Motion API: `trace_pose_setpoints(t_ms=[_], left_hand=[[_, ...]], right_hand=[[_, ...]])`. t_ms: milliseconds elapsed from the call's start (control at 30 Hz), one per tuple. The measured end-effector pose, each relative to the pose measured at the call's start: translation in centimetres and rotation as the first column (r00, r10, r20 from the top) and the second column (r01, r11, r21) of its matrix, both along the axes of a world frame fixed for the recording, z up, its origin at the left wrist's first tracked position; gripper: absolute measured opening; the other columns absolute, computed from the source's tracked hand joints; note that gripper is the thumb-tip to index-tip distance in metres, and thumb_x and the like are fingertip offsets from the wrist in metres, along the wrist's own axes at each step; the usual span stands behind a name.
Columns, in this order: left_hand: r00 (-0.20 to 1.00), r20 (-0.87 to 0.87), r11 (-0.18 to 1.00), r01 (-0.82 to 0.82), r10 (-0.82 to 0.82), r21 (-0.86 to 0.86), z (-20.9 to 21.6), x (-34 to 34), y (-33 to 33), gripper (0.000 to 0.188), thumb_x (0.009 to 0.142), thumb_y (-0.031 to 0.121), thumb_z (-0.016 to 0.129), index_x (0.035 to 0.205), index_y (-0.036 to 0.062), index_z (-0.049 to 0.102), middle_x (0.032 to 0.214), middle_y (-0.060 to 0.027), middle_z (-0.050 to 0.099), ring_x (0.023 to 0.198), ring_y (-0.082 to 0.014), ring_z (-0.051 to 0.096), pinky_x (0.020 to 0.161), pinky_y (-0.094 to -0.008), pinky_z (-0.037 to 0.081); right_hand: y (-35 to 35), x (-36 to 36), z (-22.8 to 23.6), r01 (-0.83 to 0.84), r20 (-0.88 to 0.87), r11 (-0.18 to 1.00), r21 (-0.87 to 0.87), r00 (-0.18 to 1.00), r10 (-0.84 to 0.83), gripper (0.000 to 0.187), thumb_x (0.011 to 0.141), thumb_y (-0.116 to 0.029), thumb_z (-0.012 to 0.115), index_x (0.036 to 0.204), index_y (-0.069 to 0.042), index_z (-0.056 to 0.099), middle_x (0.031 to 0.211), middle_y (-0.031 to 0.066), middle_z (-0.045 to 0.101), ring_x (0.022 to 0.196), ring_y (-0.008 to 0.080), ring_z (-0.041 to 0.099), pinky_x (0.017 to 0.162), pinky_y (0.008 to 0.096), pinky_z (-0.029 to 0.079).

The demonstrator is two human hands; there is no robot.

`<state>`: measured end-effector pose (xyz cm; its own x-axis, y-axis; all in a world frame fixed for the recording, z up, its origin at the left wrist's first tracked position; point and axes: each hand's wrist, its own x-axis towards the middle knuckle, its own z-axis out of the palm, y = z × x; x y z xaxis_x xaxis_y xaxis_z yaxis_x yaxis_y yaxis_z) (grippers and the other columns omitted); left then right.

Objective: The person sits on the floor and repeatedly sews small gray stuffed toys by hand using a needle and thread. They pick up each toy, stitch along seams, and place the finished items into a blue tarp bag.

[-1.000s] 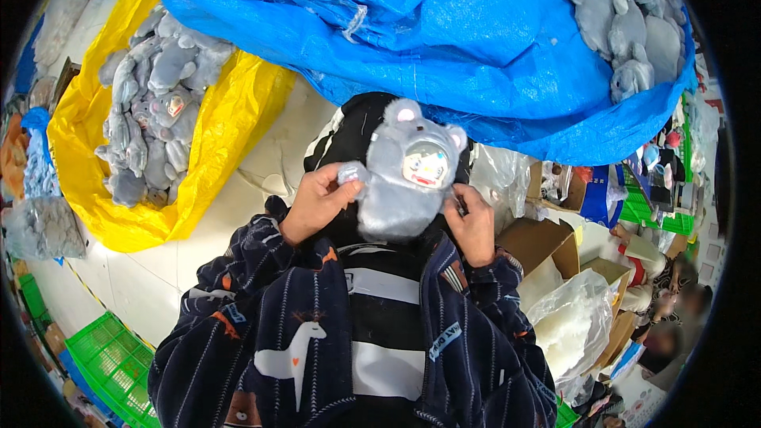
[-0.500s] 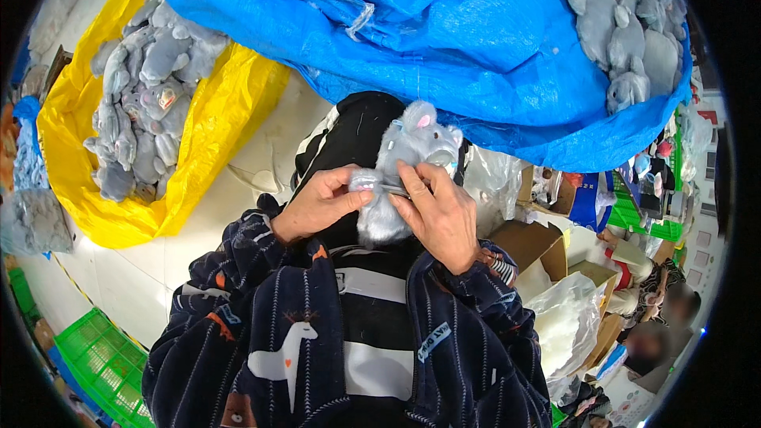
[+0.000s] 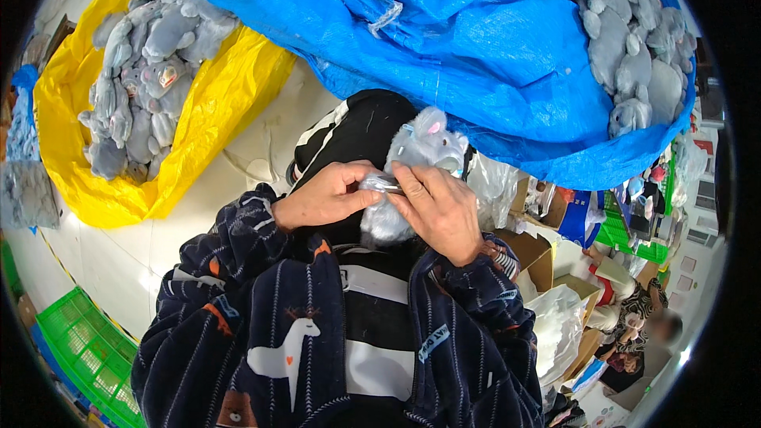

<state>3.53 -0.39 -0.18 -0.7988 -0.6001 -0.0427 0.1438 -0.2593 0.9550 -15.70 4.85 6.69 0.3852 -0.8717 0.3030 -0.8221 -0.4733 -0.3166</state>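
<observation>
A grey plush toy (image 3: pixel 429 143) with pink inner ears lies across my black-trousered lap, its head pointing away from me. My left hand (image 3: pixel 326 195) pinches a small limb of the toy between thumb and fingers, from the left. My right hand (image 3: pixel 441 208) is closed over the toy's middle and grips a slim metal tool (image 3: pixel 388 185), whose tip meets the limb at the left fingertips. The tool's exact kind is hidden by the fingers. Fluffy grey fur shows beneath both hands.
A yellow sack (image 3: pixel 71 127) full of grey plush toys stands at the far left. A large blue sack (image 3: pixel 507 63) with more toys spreads across the far side. Cardboard boxes (image 3: pixel 527 254) and a green crate (image 3: pixel 87 345) stand nearby. A person (image 3: pixel 634 325) sits at the right.
My left fingertips have come closer to my right hand and now cover more of the toy's limb. The whole view has shifted slightly.
</observation>
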Motion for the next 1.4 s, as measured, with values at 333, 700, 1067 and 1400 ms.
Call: trace_pose_setpoints(t_ms=[333, 700, 1067, 1400], left_hand=[[0.995, 0.096, 0.989, -0.011, 0.025, -0.145, 0.1, 0.5, -0.4, 0.013, 0.090, 0.010, 0.057, 0.095, -0.0018, 0.059, 0.079, -0.0046, 0.048, 0.070, -0.0089, 0.046, 0.061, -0.0257, 0.039], [0.995, 0.104, 1.000, 0.010, -0.012, 0.020, -1.1, 0.6, -0.3, 0.021, 0.090, 0.011, 0.060, 0.106, -0.0022, 0.058, 0.089, -0.0002, 0.059, 0.082, -0.0064, 0.052, 0.072, -0.0256, 0.044], [0.987, -0.008, 0.974, -0.162, 0.163, -0.157, -1.2, 0.0, 0.1, 0.023, 0.087, 0.013, 0.065, 0.104, -0.0023, 0.061, 0.083, 0.0030, 0.060, 0.081, -0.0033, 0.052, 0.070, -0.0207, 0.043], [0.989, 0.118, 0.909, -0.126, 0.086, 0.397, -1.3, 0.9, 0.6, 0.024, 0.089, 0.020, 0.063, 0.106, 0.0022, 0.060, 0.090, 0.0022, 0.061, 0.075, -0.0043, 0.053, 0.070, -0.0203, 0.044]], right_hand=[[-0.9, 0.1, 2.2, -0.070, -0.246, 0.994, 0.083, 0.965, 0.088, 0.043, 0.074, -0.016, 0.071, 0.115, -0.006, 0.059, 0.089, 0.0031, 0.056, 0.074, 0.0208, 0.057, 0.063, 0.0331, 0.048], [-0.8, 0.5, 0.0, 0.004, 0.579, 0.863, 0.505, 0.740, -0.342, 0.037, 0.087, -0.017, 0.062, 0.120, -0.002, 0.055, 0.082, 0.0000, 0.055, 0.070, 0.0114, 0.054, 0.062, 0.0274, 0.046], [-1.1, 2.5, -1.4, 0.044, 0.192, 0.971, 0.236, 0.977, -0.091, 0.037, 0.068, -0.005, 0.069, 0.103, -0.009, 0.057, 0.082, 0.0081, 0.056, 0.076, 0.0279, 0.061, 0.061, 0.0380, 0.050], [4.1, -5.1, -1.6, 0.449, 0.622, 0.684, 0.575, 0.302, -0.722, 0.016, 0.089, -0.013, 0.062, 0.094, 0.002, 0.062, 0.080, -0.0006, 0.060, 0.073, 0.0057, 0.050, 0.063, 0.0227, 0.041]])
